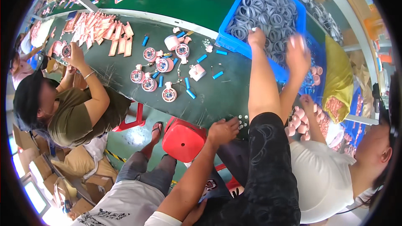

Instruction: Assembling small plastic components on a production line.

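My left hand (256, 38) is over the near left part of a blue bin (223, 34), its fingers curled down with a pale cover at a fingertip. What it grips, if anything, is too small to make out. Grey rings (268, 11) fill the bin in a loose heap. Farther right, my right hand (299, 55) hangs above the rings, smeared by motion. Pale covers show on its fingertips too. My left arm's black sleeve hides part of my right forearm.
On the dark table (201, 106) lie pink round fan-like parts (164, 64), blue cylindrical cells (187, 83) and pink handle-shaped shells (96, 27). A neighbour's hand (224, 132) rests near small white discs (240, 122). Another person's hand (307, 101) is by pink cups (296, 121). A red stool (183, 140) stands below.
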A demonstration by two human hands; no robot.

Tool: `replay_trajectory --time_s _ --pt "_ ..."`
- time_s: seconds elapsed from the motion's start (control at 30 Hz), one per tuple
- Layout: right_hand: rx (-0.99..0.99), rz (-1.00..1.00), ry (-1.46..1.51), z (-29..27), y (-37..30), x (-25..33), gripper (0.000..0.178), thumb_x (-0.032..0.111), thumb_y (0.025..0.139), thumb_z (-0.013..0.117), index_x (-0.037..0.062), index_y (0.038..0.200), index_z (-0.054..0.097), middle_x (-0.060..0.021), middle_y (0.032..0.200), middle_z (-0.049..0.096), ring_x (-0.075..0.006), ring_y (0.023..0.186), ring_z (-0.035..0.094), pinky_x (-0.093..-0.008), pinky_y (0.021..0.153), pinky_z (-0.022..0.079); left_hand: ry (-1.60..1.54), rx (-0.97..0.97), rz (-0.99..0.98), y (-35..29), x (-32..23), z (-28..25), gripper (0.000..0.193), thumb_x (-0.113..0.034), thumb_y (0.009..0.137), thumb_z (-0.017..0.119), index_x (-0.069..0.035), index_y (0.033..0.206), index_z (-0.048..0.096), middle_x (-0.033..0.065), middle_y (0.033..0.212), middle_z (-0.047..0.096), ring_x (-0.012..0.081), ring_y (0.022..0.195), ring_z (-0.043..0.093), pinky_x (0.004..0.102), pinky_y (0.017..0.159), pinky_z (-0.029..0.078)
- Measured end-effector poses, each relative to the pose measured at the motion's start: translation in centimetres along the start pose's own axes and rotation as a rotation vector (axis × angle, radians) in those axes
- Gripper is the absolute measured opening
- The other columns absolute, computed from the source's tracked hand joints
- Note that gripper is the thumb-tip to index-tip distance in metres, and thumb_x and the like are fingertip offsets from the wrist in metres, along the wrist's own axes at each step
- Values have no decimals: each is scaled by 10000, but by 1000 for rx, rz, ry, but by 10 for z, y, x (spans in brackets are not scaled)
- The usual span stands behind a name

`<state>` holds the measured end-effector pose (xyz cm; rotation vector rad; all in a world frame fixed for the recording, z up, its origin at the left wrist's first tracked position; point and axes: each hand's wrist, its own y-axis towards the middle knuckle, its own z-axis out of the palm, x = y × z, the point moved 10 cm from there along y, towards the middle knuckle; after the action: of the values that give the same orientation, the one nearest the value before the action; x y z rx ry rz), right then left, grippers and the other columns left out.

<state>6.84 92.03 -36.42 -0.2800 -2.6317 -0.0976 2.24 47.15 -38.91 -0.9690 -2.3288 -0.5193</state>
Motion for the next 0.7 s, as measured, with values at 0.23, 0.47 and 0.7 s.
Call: replay_trajectory --time_s 0.23,0.47,0.7 --pt "-548 10 24 -70 -30 -9 295 306 844 722 20 913 704 -196 883 717 -367 863 697 -486 789 530 -1507 162 -732 -101 78 -91 253 -252 876 606 -117 1079 673 55 1254 625 209 1253 527 376 945 505" --pt "31 -127 761 -39 -174 183 585 252 786 717 -56 1196 435 -285 1032 660 -421 938 668 -452 835 526 -1837 480 -1336 -257 56 -230 296 -175 936 658 -47 1204 653 138 1191 676 247 1119 637 334 946 484" --pt "-7 -141 994 -68 -243 130 342 212 914 483 -27 1141 573 -183 962 654 -310 784 649 -400 719 538 -1856 347 -1312 -270 32 -250 296 -192 938 659 -31 1184 632 205 1146 668 377 1082 639 406 910 500"
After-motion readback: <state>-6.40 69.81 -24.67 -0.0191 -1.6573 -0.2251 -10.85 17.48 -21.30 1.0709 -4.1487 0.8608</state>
